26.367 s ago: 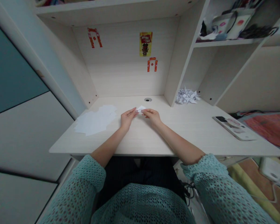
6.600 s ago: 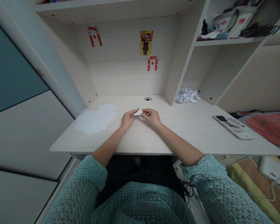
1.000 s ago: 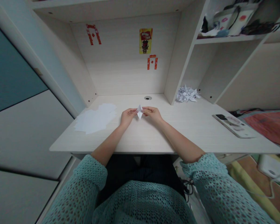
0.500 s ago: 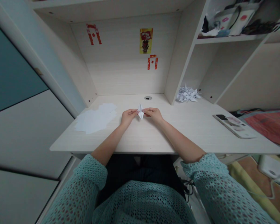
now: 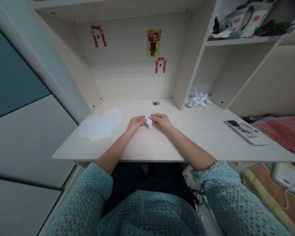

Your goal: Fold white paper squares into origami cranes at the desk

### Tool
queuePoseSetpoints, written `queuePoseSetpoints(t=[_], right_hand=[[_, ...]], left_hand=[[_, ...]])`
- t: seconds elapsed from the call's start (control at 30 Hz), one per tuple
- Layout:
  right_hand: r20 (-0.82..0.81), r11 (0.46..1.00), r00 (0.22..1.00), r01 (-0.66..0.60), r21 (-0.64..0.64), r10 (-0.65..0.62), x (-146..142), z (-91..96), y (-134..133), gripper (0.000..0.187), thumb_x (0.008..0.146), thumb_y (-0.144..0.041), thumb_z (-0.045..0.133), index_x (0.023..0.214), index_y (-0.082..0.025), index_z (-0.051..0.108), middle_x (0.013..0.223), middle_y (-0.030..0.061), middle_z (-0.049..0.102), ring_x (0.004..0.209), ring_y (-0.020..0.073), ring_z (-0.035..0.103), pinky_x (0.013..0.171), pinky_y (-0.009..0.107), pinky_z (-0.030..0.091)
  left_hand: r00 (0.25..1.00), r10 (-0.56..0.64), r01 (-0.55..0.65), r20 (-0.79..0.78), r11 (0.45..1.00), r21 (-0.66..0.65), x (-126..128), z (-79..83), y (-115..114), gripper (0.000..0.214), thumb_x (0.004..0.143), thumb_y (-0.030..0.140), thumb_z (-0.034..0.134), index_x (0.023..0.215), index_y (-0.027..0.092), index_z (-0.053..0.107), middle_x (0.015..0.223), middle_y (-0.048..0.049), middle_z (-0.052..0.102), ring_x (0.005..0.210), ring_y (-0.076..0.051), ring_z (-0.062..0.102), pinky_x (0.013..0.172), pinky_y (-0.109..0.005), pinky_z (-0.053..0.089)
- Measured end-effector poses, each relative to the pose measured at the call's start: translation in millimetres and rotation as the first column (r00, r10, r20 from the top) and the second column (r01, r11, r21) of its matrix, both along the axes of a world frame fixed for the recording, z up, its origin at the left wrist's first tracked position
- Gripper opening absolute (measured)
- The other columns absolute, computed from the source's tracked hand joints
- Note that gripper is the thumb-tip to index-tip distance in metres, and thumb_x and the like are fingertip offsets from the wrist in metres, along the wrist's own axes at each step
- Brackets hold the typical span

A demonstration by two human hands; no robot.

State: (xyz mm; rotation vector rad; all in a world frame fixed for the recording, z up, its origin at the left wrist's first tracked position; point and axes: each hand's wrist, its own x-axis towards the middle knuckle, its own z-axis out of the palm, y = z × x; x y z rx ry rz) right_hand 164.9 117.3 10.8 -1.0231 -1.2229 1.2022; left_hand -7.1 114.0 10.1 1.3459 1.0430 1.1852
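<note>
A small piece of folded white paper [image 5: 148,120], a narrow diamond with pointed ends, is held over the middle of the desk. My left hand [image 5: 136,123] pinches its left side between thumb and fingers. On the right side, my right hand [image 5: 161,120] grips the same paper, thumb on its near face. The lower point tilts slightly to the right. Loose white paper sheets [image 5: 99,125] lie spread on the desk, left of my left hand.
A heap of folded white paper pieces [image 5: 198,99] sits in the right cubby. A phone [image 5: 245,132] lies at the desk's right. A cable hole [image 5: 156,103] is at the back of the desk [image 5: 186,144]. Cups [image 5: 254,21] stand on the upper right shelf.
The folded paper has tilted, its lower point swinging right and slightly down. The fingers of my left hand have shifted a little on it; both hands stay in place.
</note>
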Motion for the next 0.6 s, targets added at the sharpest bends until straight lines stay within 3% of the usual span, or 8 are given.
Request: queuePoseSetpoints(t=[0.17, 0.37, 0.6], right_hand=[[0.005, 0.999, 1.000, -0.024, 0.035, 0.024, -0.7, -0.4, 0.8, 0.036, 0.050, -0.037, 0.079, 0.077, -0.016, 0.071, 0.063, 0.0025, 0.067, 0.055, 0.0106, 0.056, 0.056, 0.024, 0.043], [0.016, 0.992, 0.997, -0.070, 0.106, 0.069, -4.0, -2.0, 2.1, 0.035, 0.047, -0.038, 0.080, 0.073, -0.016, 0.073, 0.071, 0.0060, 0.071, 0.063, 0.0160, 0.062, 0.066, 0.030, 0.048], [0.093, 0.978, 0.995, -0.064, 0.197, 0.046, -5.2, -5.4, 4.6, 0.031, 0.056, -0.039, 0.076, 0.078, -0.017, 0.074, 0.080, 0.0079, 0.073, 0.070, 0.0195, 0.064, 0.067, 0.031, 0.048]], left_hand=[[1.000, -0.001, 0.001, 0.029, 1.000, -0.027, 2.4, -3.0, 1.5, 0.047, 0.057, 0.038, 0.076, 0.096, 0.014, 0.068, 0.082, -0.0077, 0.070, 0.068, -0.013, 0.060, 0.062, -0.025, 0.042], [0.999, -0.006, 0.007, -0.052, 1.000, 0.025, 3.2, -4.9, 1.5, 0.040, 0.056, 0.043, 0.076, 0.082, 0.013, 0.071, 0.067, -0.0046, 0.068, 0.056, -0.011, 0.055, 0.053, -0.022, 0.041], [0.998, 0.025, -0.026, -0.066, 1.000, -0.008, 2.3, -4.8, 2.5, 0.035, 0.055, 0.046, 0.076, 0.070, 0.015, 0.070, 0.066, -0.0047, 0.066, 0.060, -0.013, 0.057, 0.056, -0.023, 0.044]])
